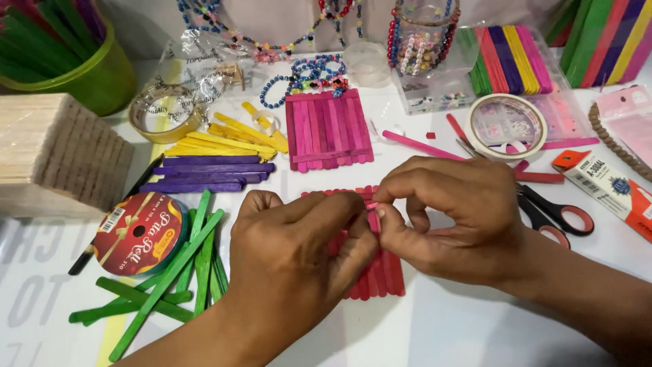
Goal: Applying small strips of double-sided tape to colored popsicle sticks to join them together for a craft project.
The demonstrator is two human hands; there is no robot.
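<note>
— Both forearms come in low from the near edge; see how the left hand [299, 261] and right hand [451, 221] meet in the middle?

— Yes. What's pinched between them?

— Looks like a small strip of pink tape [371, 204]. Thumb and forefinger of each hand are closed together on it, right at the far end of the flat panel of red wooden craft sticks [380, 268] lying on the white table [441, 326].

— Which way do those sticks run?

— Their long axis goes away from the person toward the body, directly under both hands. The left palm covers the left half of it; neither hand is clearly nearer.

— And around them?

— Left of the left hand, loose green wooden sticks [173, 282] and a red ribbon spool [138, 233]. Beyond the fingers, a magenta stick panel [328, 129], with purple sticks [210, 173] and yellow ones [227, 139] left of that. Red-handled scissors [553, 214] lie just right of the right hand, a white tape roll [506, 126] beyond it.
</note>
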